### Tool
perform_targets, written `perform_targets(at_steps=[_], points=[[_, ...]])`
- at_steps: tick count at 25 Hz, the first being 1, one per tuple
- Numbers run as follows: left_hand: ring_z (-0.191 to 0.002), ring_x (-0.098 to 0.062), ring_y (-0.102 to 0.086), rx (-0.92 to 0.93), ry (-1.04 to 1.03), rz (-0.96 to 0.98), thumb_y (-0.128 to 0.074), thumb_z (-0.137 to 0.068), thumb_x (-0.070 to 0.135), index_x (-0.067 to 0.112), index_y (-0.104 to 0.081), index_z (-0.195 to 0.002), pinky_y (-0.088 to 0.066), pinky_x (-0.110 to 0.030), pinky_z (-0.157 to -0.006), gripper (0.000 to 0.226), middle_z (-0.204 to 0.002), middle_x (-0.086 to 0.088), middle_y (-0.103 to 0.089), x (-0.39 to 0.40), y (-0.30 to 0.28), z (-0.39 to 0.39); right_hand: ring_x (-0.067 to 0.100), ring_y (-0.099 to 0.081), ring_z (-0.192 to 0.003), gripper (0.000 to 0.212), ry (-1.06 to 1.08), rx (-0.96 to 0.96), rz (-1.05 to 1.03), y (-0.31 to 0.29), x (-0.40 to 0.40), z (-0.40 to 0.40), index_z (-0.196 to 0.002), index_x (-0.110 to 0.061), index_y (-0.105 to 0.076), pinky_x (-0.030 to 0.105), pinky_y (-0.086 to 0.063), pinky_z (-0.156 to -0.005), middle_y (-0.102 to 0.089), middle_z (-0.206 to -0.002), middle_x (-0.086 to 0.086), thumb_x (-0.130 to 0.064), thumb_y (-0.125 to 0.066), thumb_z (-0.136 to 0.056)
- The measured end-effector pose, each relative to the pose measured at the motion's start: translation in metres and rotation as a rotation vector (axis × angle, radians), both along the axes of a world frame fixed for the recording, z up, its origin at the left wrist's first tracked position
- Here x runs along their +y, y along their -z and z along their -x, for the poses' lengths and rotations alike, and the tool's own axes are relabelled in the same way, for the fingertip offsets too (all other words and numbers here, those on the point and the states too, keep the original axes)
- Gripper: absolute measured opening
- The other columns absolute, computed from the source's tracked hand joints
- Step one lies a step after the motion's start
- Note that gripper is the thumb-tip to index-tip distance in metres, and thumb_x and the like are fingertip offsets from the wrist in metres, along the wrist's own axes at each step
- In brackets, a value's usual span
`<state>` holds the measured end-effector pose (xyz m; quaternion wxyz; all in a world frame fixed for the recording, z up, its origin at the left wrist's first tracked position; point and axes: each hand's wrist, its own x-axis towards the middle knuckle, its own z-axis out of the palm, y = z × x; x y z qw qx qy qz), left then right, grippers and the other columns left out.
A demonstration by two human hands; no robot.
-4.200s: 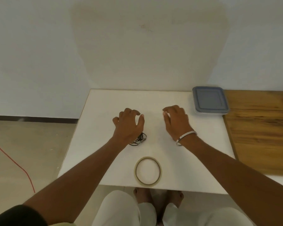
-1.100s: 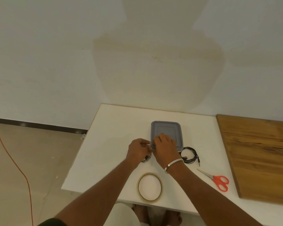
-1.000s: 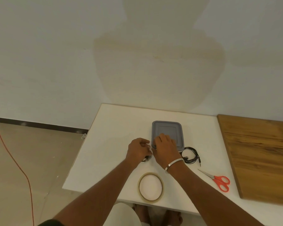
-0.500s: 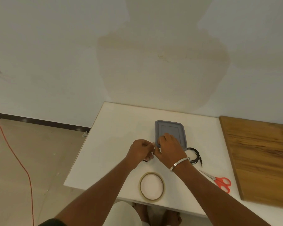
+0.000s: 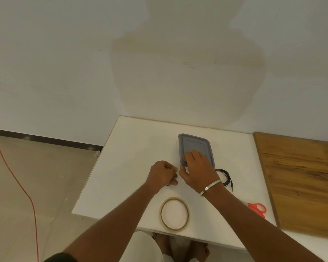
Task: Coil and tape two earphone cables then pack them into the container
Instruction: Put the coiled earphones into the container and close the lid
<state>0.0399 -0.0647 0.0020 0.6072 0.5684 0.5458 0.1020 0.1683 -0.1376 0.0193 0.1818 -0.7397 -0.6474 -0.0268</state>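
A grey lidded container (image 5: pixel 196 146) sits at the middle of the white table (image 5: pixel 133 148). My right hand (image 5: pixel 198 170) rests its fingers on the lid's near left corner, thumb spread off to the side. Just left of it, my left hand (image 5: pixel 162 174) is curled over a black earphone coil (image 5: pixel 168 185); only a sliver of cable shows under the fingers. A second coiled black earphone cable (image 5: pixel 225 176) lies on the table by my right wrist, its plug pointing toward me. A roll of clear tape (image 5: pixel 174 214) lies flat near the front edge.
Red-handled scissors (image 5: pixel 257 208) lie at the front right, partly under my right forearm. A wooden board (image 5: pixel 301 178) adjoins the table on the right. A wall stands right behind the table. A red cord (image 5: pixel 13 174) runs over the floor at left.
The container has come from the far right corner to the table's middle. Over the last second my hands have parted slightly, with the right one staying on the lid's corner.
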Motion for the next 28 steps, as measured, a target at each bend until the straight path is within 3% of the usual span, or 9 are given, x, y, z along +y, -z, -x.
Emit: perform_targets(at_steps=[4,6,12,14,17,20,22,25,28], points=[[-0.049,-0.018,-0.065,0.013,-0.052,0.026,-0.059,-0.092,0.011,0.006,-0.064,-0.098,-0.055,-0.024,-0.055,0.009,-0.076,-0.009,-0.073,0.003,-0.004,0.000,0.018,-0.051,-0.067,0.012,0.099,0.021,-0.162,-0.031,-0.008,-0.020,-0.085,-0.013,-0.055,0.029,-0.047,-0.059,-0.056,-0.077,0.001,-0.025,-0.058,-0.082],[-0.049,-0.016,-0.066,0.010,-0.060,-0.009,-0.059,-0.091,0.012,0.008,-0.064,-0.100,-0.055,-0.022,-0.054,0.011,-0.078,-0.005,-0.074,0.008,-0.006,0.003,0.017,-0.051,-0.071,0.011,0.208,0.136,-0.248,-0.047,-0.011,-0.037,-0.090,-0.013,-0.055,0.028,-0.047,-0.058,-0.056,-0.082,0.002,-0.023,-0.056,-0.087],[-0.050,-0.015,-0.062,-0.263,-0.200,-0.175,-0.055,-0.093,0.005,0.005,-0.062,-0.104,-0.035,-0.020,-0.036,0.013,-0.085,-0.010,-0.070,0.034,-0.025,0.027,0.022,-0.055,-0.077,0.015,0.631,0.498,-0.466,-0.066,-0.027,-0.108,-0.098,-0.004,-0.056,0.031,-0.043,-0.064,-0.061,-0.091,0.014,-0.016,-0.048,-0.093],[-0.054,-0.014,-0.061,-0.196,-0.265,-0.293,-0.055,-0.092,0.006,0.010,-0.063,-0.101,-0.038,-0.021,-0.039,0.013,-0.085,-0.006,-0.070,0.044,-0.022,0.038,0.027,-0.057,-0.083,0.023,0.828,0.602,-0.503,-0.061,-0.040,-0.126,-0.104,0.002,-0.055,0.027,-0.038,-0.067,-0.062,-0.096,0.019,-0.016,-0.046,-0.094],[-0.075,-0.016,-0.063,0.069,-0.251,-0.450,-0.056,-0.092,0.006,0.015,-0.065,-0.098,-0.048,-0.022,-0.063,0.014,-0.089,-0.001,-0.068,0.051,-0.010,0.057,0.033,-0.059,-0.095,0.029,1.055,0.733,-0.500,-0.046,-0.063,-0.139,-0.113,0.006,-0.052,0.026,-0.038,-0.070,-0.061,-0.107,0.022,-0.016,-0.042,-0.096],[-0.087,-0.018,-0.062,0.231,-0.116,-0.506,-0.060,-0.093,0.016,0.013,-0.066,-0.103,-0.042,-0.023,-0.077,0.012,-0.093,0.003,-0.064,0.049,0.006,0.067,0.032,-0.066,-0.086,0.032,1.164,0.938,-0.432,-0.008,-0.080,-0.151,-0.107,0.010,-0.054,0.024,-0.047,-0.049,-0.065,-0.100,0.021,-0.016,-0.038,-0.097],[-0.088,-0.017,-0.061,0.242,-0.035,-0.462,-0.063,-0.092,0.031,0.014,-0.066,-0.102,-0.042,-0.024,-0.076,0.020,-0.093,0.003,-0.065,0.043,0.011,0.068,0.038,-0.069,-0.076,0.033,1.197,1.079,-0.381,0.017,-0.088,-0.157,-0.094,0.010,-0.057,0.023,-0.050,-0.038,-0.068,-0.093,0.026,-0.017,-0.038,-0.095],[-0.077,-0.015,-0.059,0.213,0.059,-0.396,-0.066,-0.085,0.050,0.018,-0.064,-0.101,-0.049,-0.028,-0.072,0.037,-0.091,0.001,-0.065,0.036,0.016,0.062,0.033,-0.068,-0.067,0.032,1.202,1.120,-0.260,0.033,-0.095,-0.155,-0.074,0.003,-0.058,0.024,-0.053,-0.046,-0.068,-0.082,0.021,-0.016,-0.043,-0.095],[-0.076,-0.016,-0.059,0.253,0.138,-0.387,-0.071,-0.077,0.057,0.019,-0.061,-0.103,-0.050,-0.026,-0.068,0.047,-0.095,0.001,-0.062,0.035,0.013,0.051,0.031,-0.066,-0.067,0.028,1.200,1.107,-0.178,0.035,-0.094,-0.152,-0.073,0.004,-0.058,0.031,-0.053,-0.059,-0.066,-0.080,0.022,-0.013,-0.048,-0.094]])
